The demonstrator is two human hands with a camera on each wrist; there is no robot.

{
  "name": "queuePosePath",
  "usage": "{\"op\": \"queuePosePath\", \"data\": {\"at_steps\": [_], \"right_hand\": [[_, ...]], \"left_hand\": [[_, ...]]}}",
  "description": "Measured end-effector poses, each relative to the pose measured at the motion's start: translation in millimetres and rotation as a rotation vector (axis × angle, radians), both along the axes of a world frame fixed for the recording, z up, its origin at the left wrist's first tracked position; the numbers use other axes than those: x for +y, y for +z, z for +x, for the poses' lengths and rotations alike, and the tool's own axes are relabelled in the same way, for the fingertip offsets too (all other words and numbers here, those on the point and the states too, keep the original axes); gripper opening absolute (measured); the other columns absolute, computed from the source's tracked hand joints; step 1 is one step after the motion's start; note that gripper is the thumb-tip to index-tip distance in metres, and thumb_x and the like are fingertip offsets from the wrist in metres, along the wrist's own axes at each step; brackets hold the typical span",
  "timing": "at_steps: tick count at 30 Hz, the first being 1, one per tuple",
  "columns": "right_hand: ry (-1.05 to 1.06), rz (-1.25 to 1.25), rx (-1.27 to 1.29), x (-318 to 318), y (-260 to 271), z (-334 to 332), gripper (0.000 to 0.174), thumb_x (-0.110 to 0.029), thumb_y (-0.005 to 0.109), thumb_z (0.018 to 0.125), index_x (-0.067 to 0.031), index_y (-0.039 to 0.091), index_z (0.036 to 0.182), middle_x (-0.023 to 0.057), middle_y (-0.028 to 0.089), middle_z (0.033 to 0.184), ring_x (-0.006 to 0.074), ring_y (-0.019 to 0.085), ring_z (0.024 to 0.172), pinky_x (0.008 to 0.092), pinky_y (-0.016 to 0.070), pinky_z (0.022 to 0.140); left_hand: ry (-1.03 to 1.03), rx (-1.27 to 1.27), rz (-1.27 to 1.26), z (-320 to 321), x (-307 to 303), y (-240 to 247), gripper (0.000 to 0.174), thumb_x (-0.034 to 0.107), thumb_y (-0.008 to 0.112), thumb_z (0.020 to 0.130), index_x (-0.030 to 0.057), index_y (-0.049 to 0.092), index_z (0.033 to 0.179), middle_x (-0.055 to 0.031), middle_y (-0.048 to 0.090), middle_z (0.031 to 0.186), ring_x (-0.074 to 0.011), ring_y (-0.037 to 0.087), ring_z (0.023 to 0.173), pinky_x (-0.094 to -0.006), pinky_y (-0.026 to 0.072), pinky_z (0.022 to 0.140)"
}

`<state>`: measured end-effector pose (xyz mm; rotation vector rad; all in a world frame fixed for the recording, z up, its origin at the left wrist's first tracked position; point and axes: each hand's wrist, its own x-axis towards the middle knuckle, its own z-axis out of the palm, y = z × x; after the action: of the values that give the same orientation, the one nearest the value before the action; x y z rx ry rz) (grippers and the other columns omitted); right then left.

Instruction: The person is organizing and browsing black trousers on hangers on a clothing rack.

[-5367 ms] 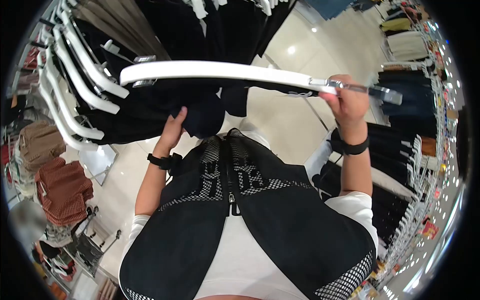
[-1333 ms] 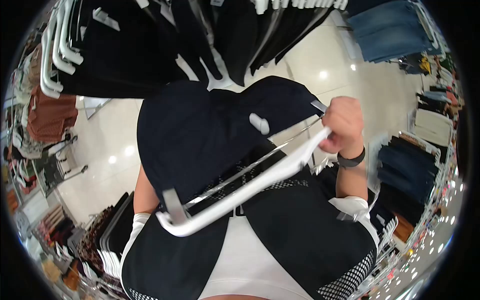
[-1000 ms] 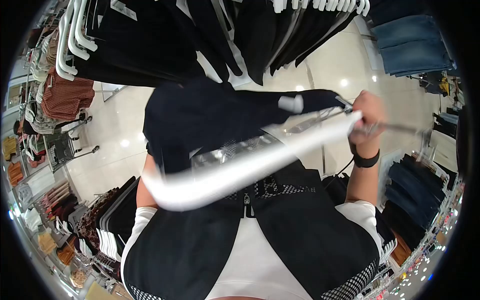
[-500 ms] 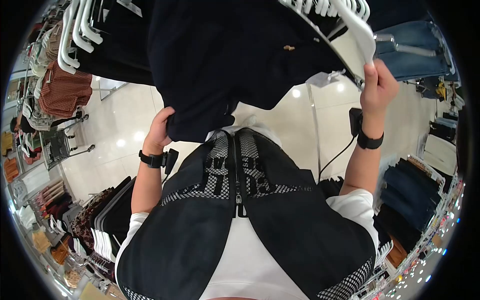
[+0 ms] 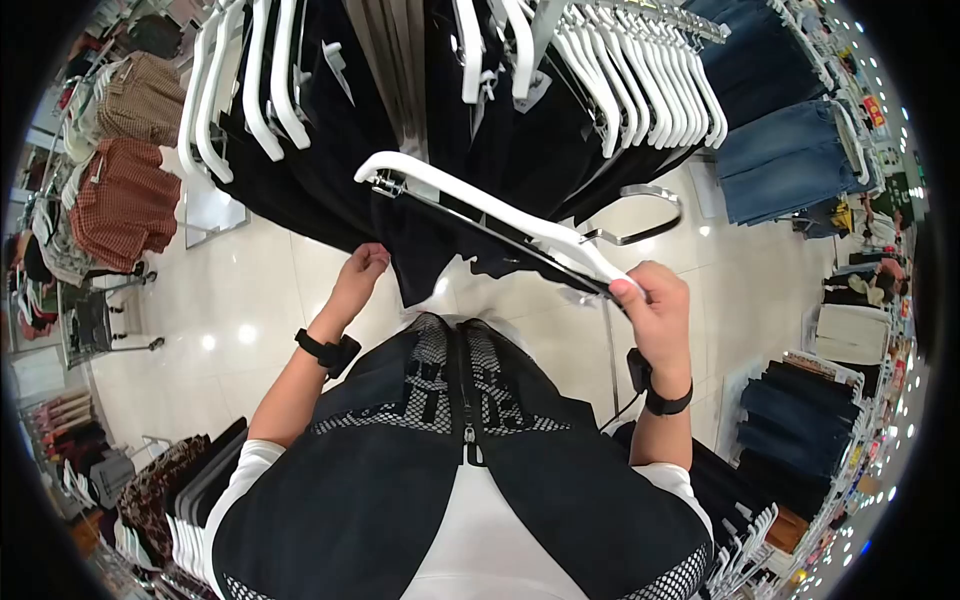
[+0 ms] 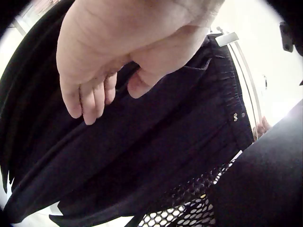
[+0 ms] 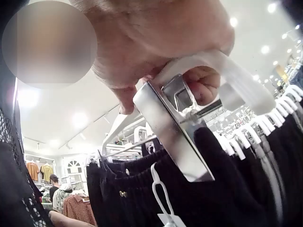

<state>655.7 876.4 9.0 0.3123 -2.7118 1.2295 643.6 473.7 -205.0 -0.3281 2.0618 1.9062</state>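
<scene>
Nearest me is my one black vest (image 5: 330, 490), with one black strap on each wrist, left (image 5: 322, 347) and right (image 5: 668, 402). Half a second ago my left hand (image 5: 360, 282) held the lower cloth out; now its fingers hang loosely bent beside it, and whether a tip brushes the fabric I can't quite tell. My right hand (image 5: 660, 312) grips one end of a white hanger (image 5: 490, 204), which has swung from a steep tilt to a slope across my front, its single metal hook (image 5: 622, 240) out to the right. So the dark garment (image 6: 156, 127) hangs clipped beneath the hanger, in front of the rack, its weight on my right hand and its lower part no longer stretched. It is one piece, with one gathered waistband (image 6: 227, 90), one small gold bow (image 6: 235, 116) and one white tag (image 7: 171, 220). I count two metal clips: one right by my right hand (image 7: 173, 135), one at the hanger's other end (image 5: 386, 186).

Beyond, on the rack, are more white hangers: four to the left (image 5: 258, 90), two in the middle (image 5: 520, 50), and a packed bunch of more than ten (image 5: 650, 80) to the right. Farther off, blue jeans (image 5: 790, 160) hang rightward, and two checked shirts, reddish (image 5: 128, 205) and tan (image 5: 140, 95), leftward.
</scene>
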Motion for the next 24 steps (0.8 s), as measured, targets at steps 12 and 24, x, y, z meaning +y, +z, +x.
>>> {"op": "queuePosePath", "data": {"at_steps": [12, 24], "right_hand": [[-0.473, -0.115, -0.264, -89, 27, 32, 0.041, -0.032, 0.068, 0.093, 0.0002, 0.060, 0.070, -0.0053, 0.041, 0.055, 0.0054, 0.035, 0.055, 0.0265, 0.0264, 0.050], [-0.341, -0.354, -0.358, -158, 15, 27, 0.027, -0.022, 0.055, 0.101, -0.0001, 0.060, 0.086, -0.0052, 0.047, 0.067, 0.0055, 0.040, 0.062, 0.0260, 0.0333, 0.055]], "left_hand": [[-0.593, -0.030, -0.110, -35, -65, -20, 0.031, 0.017, 0.055, 0.099, -0.0050, 0.060, 0.120, -0.0124, 0.068, 0.112, -0.0191, 0.063, 0.107, -0.0307, 0.0479, 0.097], [-0.690, -0.112, -0.062, -68, -100, -25, 0.028, 0.020, 0.056, 0.101, -0.0028, 0.062, 0.117, -0.0082, 0.068, 0.106, -0.0174, 0.063, 0.102, -0.0308, 0.0487, 0.094]]}}
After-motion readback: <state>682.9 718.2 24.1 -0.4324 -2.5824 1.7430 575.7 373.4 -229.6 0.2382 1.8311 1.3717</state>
